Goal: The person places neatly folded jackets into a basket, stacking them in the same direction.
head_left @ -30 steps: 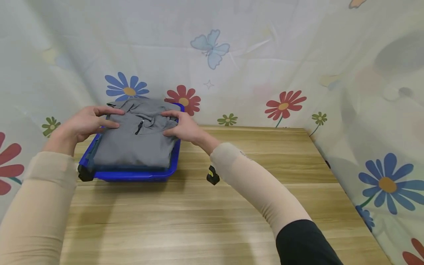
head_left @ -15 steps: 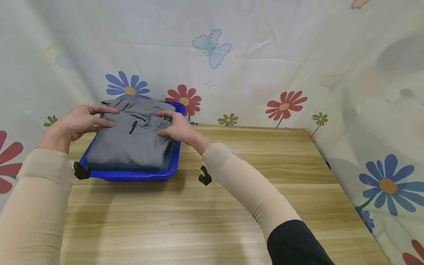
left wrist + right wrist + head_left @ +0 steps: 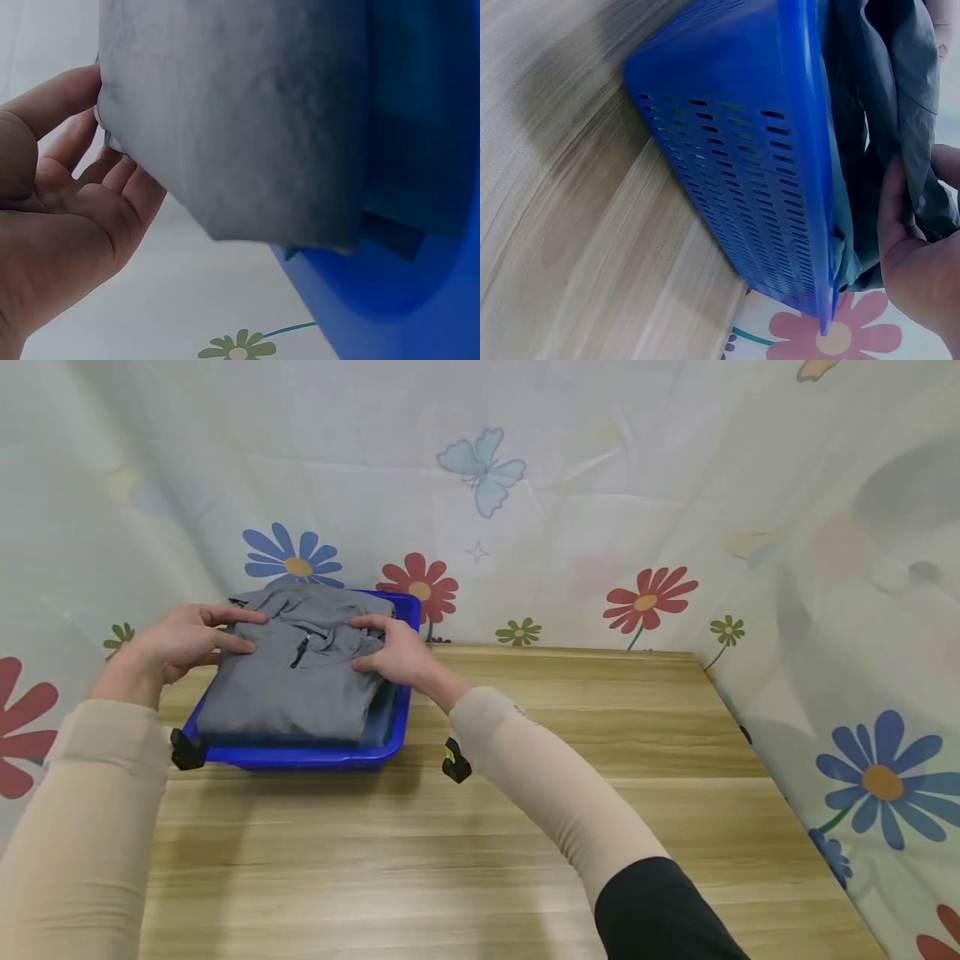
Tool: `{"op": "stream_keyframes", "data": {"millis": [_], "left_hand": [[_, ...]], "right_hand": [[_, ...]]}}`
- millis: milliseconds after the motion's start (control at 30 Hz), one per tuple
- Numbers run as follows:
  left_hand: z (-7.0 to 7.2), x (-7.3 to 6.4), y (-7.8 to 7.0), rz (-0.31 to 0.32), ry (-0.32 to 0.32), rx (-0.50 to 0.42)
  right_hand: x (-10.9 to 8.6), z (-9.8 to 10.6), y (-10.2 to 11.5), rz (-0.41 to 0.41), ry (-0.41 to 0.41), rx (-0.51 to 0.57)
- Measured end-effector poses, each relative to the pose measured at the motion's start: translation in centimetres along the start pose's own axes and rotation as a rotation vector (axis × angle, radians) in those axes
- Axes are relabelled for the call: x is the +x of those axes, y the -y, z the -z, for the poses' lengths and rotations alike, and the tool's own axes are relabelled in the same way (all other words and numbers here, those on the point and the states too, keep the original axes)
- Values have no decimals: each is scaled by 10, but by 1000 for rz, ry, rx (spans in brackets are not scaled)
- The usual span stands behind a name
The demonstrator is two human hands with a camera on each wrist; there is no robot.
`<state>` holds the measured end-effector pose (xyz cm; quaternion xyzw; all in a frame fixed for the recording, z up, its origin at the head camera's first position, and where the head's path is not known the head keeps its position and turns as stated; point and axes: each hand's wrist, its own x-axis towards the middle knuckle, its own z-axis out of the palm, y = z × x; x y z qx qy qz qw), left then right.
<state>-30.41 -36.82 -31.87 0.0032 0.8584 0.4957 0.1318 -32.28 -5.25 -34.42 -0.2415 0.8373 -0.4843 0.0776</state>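
Note:
A folded grey jacket (image 3: 288, 697) with a collar and a short dark zip lies level over the blue basket (image 3: 300, 758). On its left edge my left hand (image 3: 187, 639) grips the cloth, fingers curled around the side in the left wrist view. My right hand (image 3: 401, 652) pinches the opposite edge, and the right wrist view shows fingers tucked under the grey layer. Beneath the jacket, dark teal folded cloth (image 3: 381, 718) shows inside the basket at the right. Most of the basket's inside is hidden by the jacket.
The basket stands at the back left of a wooden table (image 3: 465, 852). A flower-patterned curtain (image 3: 570, 510) hangs right behind the table and along its right side. A black camera mount (image 3: 456, 762) projects from the right wrist, another (image 3: 187, 749) from the left, near the basket's front corner.
Both hands have shifted the jacket slightly left over the basket. More of the teal cloth and the basket's right rim now show. The basket has stayed put.

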Motion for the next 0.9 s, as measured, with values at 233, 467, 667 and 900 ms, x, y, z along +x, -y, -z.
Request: {"op": "stream_keyframes", "data": {"millis": [233,467,667,900], "left_hand": [[-7,5,3,-1,20,109],[-9,6,9,-12,37,194],[-10,13,14,-48,39,273],[-11,12,7,-57,9,355]], "right_hand": [[-3,-2,-8,-40,10,-11],[-7,1,-16,-69,57,-29],[-11,8,-16,-59,106,34],[-17,23,-17,-35,46,-1]]}}
